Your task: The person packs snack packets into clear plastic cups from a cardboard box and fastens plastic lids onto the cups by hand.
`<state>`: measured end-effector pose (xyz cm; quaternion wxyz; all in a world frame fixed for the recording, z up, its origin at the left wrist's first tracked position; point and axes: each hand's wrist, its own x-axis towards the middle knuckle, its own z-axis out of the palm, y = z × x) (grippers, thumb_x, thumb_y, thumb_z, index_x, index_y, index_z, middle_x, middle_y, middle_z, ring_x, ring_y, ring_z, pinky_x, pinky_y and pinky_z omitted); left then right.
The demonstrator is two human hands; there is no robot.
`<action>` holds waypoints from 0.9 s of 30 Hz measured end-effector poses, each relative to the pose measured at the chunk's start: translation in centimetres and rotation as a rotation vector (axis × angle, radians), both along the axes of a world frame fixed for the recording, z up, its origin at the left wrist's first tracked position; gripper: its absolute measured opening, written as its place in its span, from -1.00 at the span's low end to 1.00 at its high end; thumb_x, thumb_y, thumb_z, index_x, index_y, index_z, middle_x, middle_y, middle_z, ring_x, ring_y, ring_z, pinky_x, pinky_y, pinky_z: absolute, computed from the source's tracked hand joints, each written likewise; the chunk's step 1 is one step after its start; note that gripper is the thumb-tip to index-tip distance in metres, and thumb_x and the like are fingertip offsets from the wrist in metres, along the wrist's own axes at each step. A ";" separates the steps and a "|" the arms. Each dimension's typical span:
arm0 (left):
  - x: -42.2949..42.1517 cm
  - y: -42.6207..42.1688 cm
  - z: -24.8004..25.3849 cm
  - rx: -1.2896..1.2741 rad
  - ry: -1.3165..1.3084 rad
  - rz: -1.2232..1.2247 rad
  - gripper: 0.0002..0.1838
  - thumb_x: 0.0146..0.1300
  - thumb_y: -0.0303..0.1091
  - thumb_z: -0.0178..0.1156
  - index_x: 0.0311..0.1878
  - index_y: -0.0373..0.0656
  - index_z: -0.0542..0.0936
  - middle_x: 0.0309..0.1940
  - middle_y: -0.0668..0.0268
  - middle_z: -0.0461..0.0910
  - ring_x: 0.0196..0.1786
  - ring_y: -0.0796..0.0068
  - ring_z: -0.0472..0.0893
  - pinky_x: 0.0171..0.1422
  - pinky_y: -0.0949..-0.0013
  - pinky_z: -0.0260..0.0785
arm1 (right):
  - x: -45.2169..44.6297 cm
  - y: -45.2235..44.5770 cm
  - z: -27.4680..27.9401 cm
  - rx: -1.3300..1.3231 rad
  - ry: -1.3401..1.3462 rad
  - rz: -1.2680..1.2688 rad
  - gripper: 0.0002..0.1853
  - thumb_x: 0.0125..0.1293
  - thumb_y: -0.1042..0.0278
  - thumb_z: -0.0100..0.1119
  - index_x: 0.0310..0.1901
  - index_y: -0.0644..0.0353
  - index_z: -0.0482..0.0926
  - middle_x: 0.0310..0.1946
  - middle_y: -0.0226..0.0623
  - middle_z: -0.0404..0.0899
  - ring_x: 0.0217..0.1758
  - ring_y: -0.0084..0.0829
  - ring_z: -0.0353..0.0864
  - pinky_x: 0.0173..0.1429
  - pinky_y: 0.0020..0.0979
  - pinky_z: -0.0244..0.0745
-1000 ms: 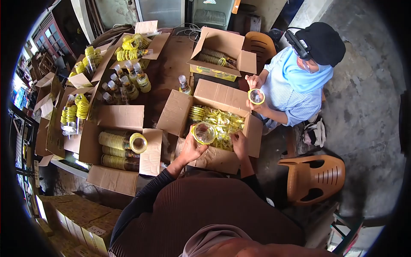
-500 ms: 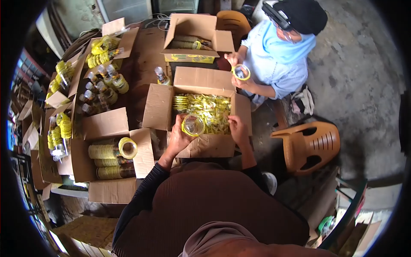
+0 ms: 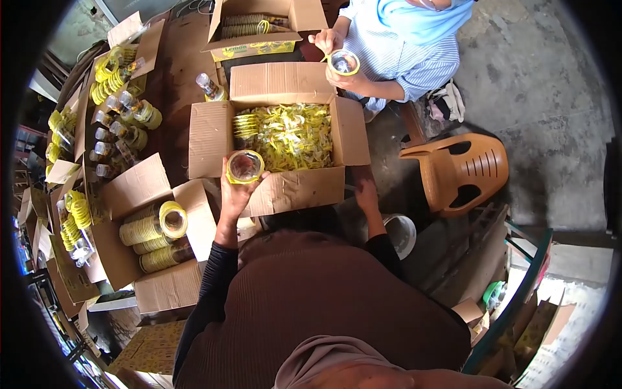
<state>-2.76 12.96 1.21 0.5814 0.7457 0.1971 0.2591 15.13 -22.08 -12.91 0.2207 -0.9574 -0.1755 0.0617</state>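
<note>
1. One cup (image 3: 245, 166) is in my left hand (image 3: 236, 194), its mouth and yellow rim turned up towards me, so its long axis seems to run up from my palm.
2. My left fingers are clamped around its side, with a finger or thumb showing at either flank; this is the nearer hand by far.
3. My right hand (image 3: 367, 194) is well apart from the cup, just outside the near right corner of the middle box (image 3: 295, 191). From those fingers the cup lies to the left and a little farther off, across the near flap. Whether they are together or apart, I cannot tell; they are too dim.
4. Seen from above, the cup overlaps the middle box's near left corner.
5. That box is open, flaps out. Yellow strips (image 3: 291, 137) heap across most of it; a short yellow-edged stack (image 3: 245, 125) lies against its left wall.
6. The left box (image 3: 170, 290) holds three rows of stacked cups (image 3: 153, 244), with a yellow-rimmed roll or cup (image 3: 173, 219) at the right end of the farthest row.
7. On the table (image 3: 180, 65), the far box (image 3: 253, 50) holds more rows.
8. Past the middle box's far right corner, a co-worker's hand (image 3: 353, 83) holds another cup (image 3: 343, 63).
</note>
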 end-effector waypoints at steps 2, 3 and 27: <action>0.0 0.3 0.3 -0.017 -0.001 0.037 -0.42 -0.05 -0.30 0.55 -0.02 -0.27 0.44 -0.23 0.27 0.56 -0.19 0.49 0.57 -0.01 0.41 0.47 | -0.4 0.1 -0.5 -0.117 0.086 0.030 -0.71 0.07 0.44 0.20 -0.13 0.29 0.54 -0.03 0.12 0.48 0.04 0.15 0.42 0.10 -0.03 0.38; 0.0 0.4 0.5 -0.019 0.009 0.046 -0.42 -0.05 -0.30 0.55 -0.02 -0.27 0.44 -0.23 0.27 0.56 -0.19 0.49 0.57 -0.01 0.41 0.47 | -0.5 0.1 -1.3 -0.119 0.096 0.040 -0.71 0.07 0.44 0.20 -0.13 0.29 0.54 -0.03 0.12 0.48 0.04 0.15 0.42 0.10 -0.03 0.38; -2.7 0.3 -0.4 -0.207 -0.039 -0.180 -0.17 0.07 -0.44 0.41 0.36 -0.21 0.16 -0.03 0.25 0.50 0.04 0.43 0.51 0.21 0.36 0.37 | 3.1 -0.9 -6.3 -0.236 -0.012 0.281 -0.53 0.14 0.38 0.12 0.13 0.26 0.48 0.04 0.18 0.48 0.12 0.14 0.43 0.20 -0.01 0.37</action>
